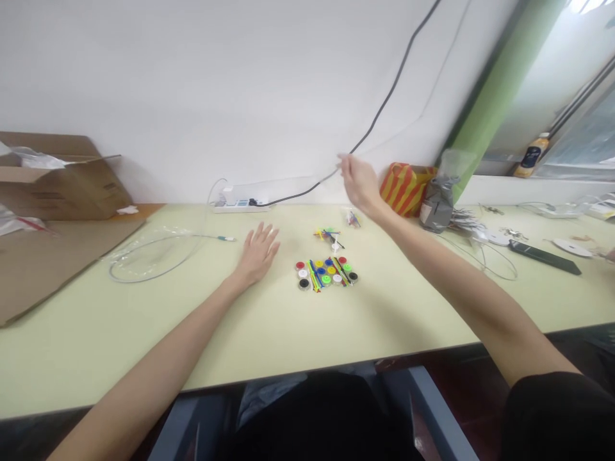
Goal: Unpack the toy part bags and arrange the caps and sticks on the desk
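My left hand (259,254) lies flat on the pale table with its fingers spread, holding nothing. Raised above the table, my right hand (358,181) has its fingers curled together in front of the wall. Whether anything small is between those fingertips is too blurred to tell. Between my arms, small round coloured discs (331,271) are set out in a block, with thin coloured sticks (314,276) laid among them. Behind that block is a loose pile of coloured plastic pieces (327,234) beside a white piece (335,243). A small clear bag of coloured pieces (353,219) lies farther back.
A black cable (394,80) runs from the power strip (240,203) past my right hand. Left are a cardboard box (62,186) and a coiled cable (144,280). Right are a red-yellow striped bag (408,189), a grey pouch (436,205) and a black bar (545,256).
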Demonstrator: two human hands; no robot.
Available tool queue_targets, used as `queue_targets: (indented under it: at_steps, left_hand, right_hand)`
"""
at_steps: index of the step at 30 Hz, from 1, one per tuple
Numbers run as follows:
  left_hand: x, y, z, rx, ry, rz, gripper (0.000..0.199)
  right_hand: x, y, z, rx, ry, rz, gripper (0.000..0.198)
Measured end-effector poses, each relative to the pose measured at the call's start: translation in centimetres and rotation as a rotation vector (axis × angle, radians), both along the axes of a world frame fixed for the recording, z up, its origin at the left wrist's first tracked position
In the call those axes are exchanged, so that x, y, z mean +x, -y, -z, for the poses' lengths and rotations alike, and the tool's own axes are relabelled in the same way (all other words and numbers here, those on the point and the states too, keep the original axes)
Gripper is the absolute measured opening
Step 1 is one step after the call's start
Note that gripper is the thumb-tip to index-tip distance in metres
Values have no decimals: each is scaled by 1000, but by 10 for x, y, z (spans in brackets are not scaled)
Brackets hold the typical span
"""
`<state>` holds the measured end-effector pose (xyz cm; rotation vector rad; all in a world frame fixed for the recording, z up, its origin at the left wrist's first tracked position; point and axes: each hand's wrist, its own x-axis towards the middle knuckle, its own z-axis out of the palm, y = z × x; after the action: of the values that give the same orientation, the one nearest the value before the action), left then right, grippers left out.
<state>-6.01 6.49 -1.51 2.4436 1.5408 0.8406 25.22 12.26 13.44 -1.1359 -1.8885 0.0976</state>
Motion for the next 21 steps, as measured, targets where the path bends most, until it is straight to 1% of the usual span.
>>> queue_targets:
  at_steps: [1, 2, 4, 5, 6, 7, 8, 9, 11, 13, 15, 16, 18, 19, 20, 21]
  left_hand:
    - [4, 4, -6, -1, 183, 89, 63]
    - [9, 8, -12, -56, 373, 205, 65]
    - [17, 17, -22, -233, 736, 431, 76]
    - [21, 21, -25, -324, 898, 500, 83]
    - [25, 25, -27, -406, 1048, 522, 86]
    - [27, 29, -29, -478, 1175, 508, 86]
    - [28, 31, -31, -538, 1274, 479, 81]
    - [28, 33, -32, -571, 1357, 442, 72]
    - [24, 32, -33, -594, 1455, 388, 50]
    - [18, 28, -33, -595, 1494, 353, 38]
    - [11, 23, -33, -597, 1506, 330, 39]
    - [9, 21, -34, -597, 1518, 338, 42]
    - [5, 20, -35, -605, 1545, 387, 52]
    - [5, 21, -36, -622, 1551, 419, 58]
    - [5, 23, -38, -647, 1547, 448, 64]
    - [5, 24, -39, -673, 1533, 471, 70]
  right_hand:
    - [-15, 15, 5, 96, 58, 3, 50]
    - [-32, 29, 14, 171, 138, -25, 49]
    - [-69, 55, 37, 269, 379, -172, 50]
    - [-86, 66, 50, 288, 501, -240, 52]
    - [-101, 73, 64, 289, 602, -288, 55]
    - [-114, 79, 78, 274, 673, -307, 57]
    - [-125, 82, 91, 249, 706, -301, 59]
    - [-132, 83, 101, 226, 718, -292, 63]
    - [-138, 83, 116, 174, 713, -261, 67]
    - [-135, 82, 120, 129, 710, -280, 67]
    - [-126, 81, 117, 92, 666, -317, 60]
    - [-120, 80, 114, 66, 598, -311, 55]
    - [-108, 78, 106, -44, 355, -234, 45]
    - [-103, 76, 102, -146, 200, -198, 42]
    - [-98, 73, 99, -282, 46, -195, 42]
    - [-95, 69, 97, -445, -91, -238, 43]
